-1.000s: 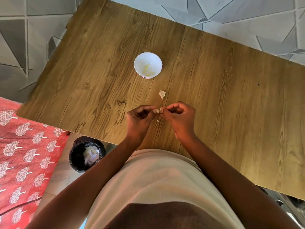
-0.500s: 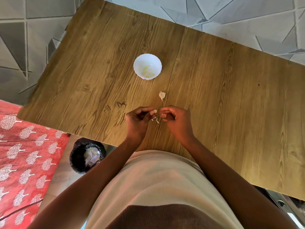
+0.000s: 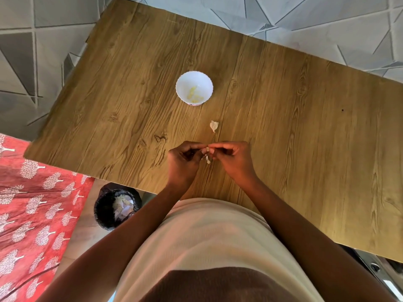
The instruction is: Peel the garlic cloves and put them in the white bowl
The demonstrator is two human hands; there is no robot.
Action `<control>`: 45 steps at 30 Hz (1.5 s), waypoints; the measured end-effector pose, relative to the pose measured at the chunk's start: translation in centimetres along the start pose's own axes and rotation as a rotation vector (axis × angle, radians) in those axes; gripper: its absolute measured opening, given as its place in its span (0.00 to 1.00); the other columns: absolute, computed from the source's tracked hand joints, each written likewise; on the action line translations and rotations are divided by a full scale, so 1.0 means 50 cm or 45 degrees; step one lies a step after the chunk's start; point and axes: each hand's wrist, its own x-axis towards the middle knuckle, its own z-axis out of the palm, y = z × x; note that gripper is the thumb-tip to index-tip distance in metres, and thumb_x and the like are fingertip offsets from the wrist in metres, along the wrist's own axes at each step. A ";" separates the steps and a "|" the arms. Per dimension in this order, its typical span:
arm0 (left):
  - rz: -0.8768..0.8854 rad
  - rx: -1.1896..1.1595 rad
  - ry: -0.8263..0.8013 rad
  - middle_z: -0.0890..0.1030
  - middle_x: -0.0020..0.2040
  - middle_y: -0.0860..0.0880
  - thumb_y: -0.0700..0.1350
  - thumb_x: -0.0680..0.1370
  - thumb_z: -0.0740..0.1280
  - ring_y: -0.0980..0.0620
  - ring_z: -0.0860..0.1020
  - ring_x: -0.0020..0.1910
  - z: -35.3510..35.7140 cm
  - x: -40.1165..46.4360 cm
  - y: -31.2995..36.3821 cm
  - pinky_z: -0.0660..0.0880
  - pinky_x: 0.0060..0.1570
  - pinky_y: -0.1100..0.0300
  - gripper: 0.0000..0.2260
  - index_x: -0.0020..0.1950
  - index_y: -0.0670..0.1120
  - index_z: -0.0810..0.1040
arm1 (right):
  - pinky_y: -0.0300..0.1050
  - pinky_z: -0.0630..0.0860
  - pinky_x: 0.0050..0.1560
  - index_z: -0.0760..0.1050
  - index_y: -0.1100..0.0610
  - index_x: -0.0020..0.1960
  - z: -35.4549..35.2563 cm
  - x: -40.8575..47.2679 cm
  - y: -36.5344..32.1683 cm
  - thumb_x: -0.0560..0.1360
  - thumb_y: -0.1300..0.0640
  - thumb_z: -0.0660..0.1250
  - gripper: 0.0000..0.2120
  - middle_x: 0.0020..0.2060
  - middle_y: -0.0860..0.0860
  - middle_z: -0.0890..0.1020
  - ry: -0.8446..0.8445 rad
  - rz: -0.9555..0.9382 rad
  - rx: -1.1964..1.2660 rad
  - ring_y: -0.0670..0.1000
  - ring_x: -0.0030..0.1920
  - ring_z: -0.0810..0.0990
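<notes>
A: Two things sit off to your left: the red cloth printed with white trees point(image 3: 32, 214) and the black-lined round bin point(image 3: 116, 207) with pale skins in it, down beside the brown wood-grain table point(image 3: 305, 149).

B: And my hands?

A: Your left hand point(image 3: 183, 162) and right hand point(image 3: 234, 159) meet fingertip to fingertip over the table's near edge, both curled and pinching the small pale garlic clove point(image 3: 207, 150). A shred of papery skin point(image 3: 208, 159) hangs under it.

B: How does it handle?

A: Likely light, firm, slippery once bare; pinch its ends. Its long axis is too hidden to tell.

B: The rest?

A: The small white round bowl point(image 3: 205, 80), yellowish peeled cloves point(image 3: 194, 95) inside, stands beyond your hands. One unpeeled whitish clove point(image 3: 214, 125) lies between, tip pointing towards you.
</notes>
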 end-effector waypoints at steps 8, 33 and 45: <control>0.179 0.104 -0.033 0.87 0.49 0.48 0.34 0.77 0.75 0.48 0.86 0.49 -0.002 -0.003 -0.002 0.84 0.51 0.45 0.06 0.53 0.41 0.87 | 0.61 0.84 0.48 0.86 0.61 0.50 0.000 -0.003 0.001 0.72 0.69 0.76 0.08 0.41 0.56 0.88 0.006 0.129 0.200 0.59 0.40 0.87; 0.047 0.063 -0.147 0.88 0.47 0.48 0.35 0.77 0.75 0.49 0.87 0.48 -0.017 0.003 -0.007 0.83 0.54 0.49 0.05 0.53 0.40 0.87 | 0.47 0.83 0.40 0.86 0.59 0.48 -0.002 -0.003 0.006 0.70 0.65 0.78 0.07 0.39 0.50 0.86 -0.026 -0.184 -0.290 0.46 0.38 0.84; -0.207 -0.320 -0.072 0.87 0.49 0.39 0.32 0.73 0.77 0.43 0.86 0.51 -0.008 0.001 0.013 0.84 0.53 0.49 0.12 0.56 0.34 0.82 | 0.45 0.82 0.39 0.86 0.58 0.47 0.006 -0.007 -0.016 0.71 0.63 0.78 0.06 0.38 0.49 0.85 0.048 -0.226 -0.220 0.47 0.37 0.83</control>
